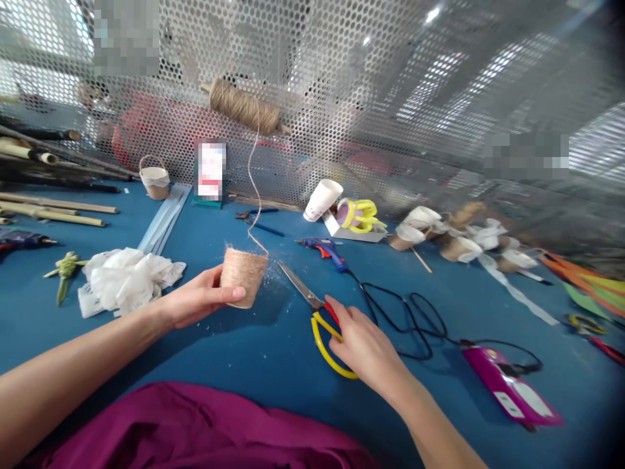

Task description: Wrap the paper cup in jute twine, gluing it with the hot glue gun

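Note:
My left hand [208, 296] is closed around a small cup wrapped in twine [245, 273], thumb across its front. From the cup's upper rim a strand of twine [250, 176] runs up to a twine spool [244, 107] mounted on the mesh. In my right hand [364, 335] is a pair of scissors [312, 301] with yellow and red handles, the fingers gripping near the pivot. Their blades point up and left, toward the cup but apart from it. Just beyond the scissors lies a blue glue gun [326, 252] on the table.
Crumpled white lace [129, 277] lies on the blue table [219, 371] at left, below a small handled basket [155, 181]. A paper cup [323, 199] stands tilted at the back. The glue gun's black cord [410, 312] loops toward a purple power strip [510, 387]. Perforated metal mesh [342, 85] rises behind.

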The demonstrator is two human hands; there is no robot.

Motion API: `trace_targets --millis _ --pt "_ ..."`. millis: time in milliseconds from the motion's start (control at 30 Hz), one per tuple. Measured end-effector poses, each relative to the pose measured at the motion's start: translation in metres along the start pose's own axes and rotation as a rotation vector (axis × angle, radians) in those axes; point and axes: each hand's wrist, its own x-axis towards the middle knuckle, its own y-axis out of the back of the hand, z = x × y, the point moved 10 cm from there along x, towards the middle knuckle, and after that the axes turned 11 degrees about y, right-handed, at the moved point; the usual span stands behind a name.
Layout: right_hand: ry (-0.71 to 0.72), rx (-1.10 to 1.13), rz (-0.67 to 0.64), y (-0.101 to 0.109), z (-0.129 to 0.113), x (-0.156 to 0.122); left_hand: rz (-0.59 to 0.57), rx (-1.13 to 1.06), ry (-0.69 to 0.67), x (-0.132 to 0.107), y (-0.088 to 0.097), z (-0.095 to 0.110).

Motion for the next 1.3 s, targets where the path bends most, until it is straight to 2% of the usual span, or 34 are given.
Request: trace_targets --millis 100,167,300,367,467,567,733,867,1100,1300 --pt "-0.065 0.311 0.091 -0.002 0.012 0.005 -0.034 -0.029 -0.017 -0.001 -0.002 0.002" --pt "-0.082 0.566 0.09 -0.006 0.013 0.006 -0.059 -0.061 -0.017 -0.001 -0.003 0.001" --pt "-0.057 1.206 0.003 -0.008 -0.01 0.003 -0.132 -0.154 -0.011 0.0 -0.006 0.0" --pt "0.031 1.311 -0.002 0.003 -0.024 0.004 -0.155 -0.185 -0.016 0.0 -0.007 0.001" --pt "0.188 1.214 0.05 0.021 -0.035 0.009 -0.163 -0.203 -0.015 0.0 -0.007 0.002" --pt "0.315 0.96 0.039 0.026 -0.043 0.014 -0.16 -0.209 -0.005 -0.001 -0.006 0.003" --pt "0.241 0.675 0.045 0.02 -0.039 0.022 -0.172 -0.214 -0.032 -0.002 -0.005 0.007" --pt "0.218 0.599 0.036 0.018 -0.044 0.023 -0.185 -0.196 -0.033 -0.002 -0.005 0.007" --pt "0.23 0.586 -0.05 0.016 -0.054 0.02 -0.188 -0.165 -0.02 0.0 -0.003 0.004" --pt "0.315 0.426 0.056 0.027 -0.058 0.019 -0.169 -0.098 -0.015 0.001 -0.003 0.003"
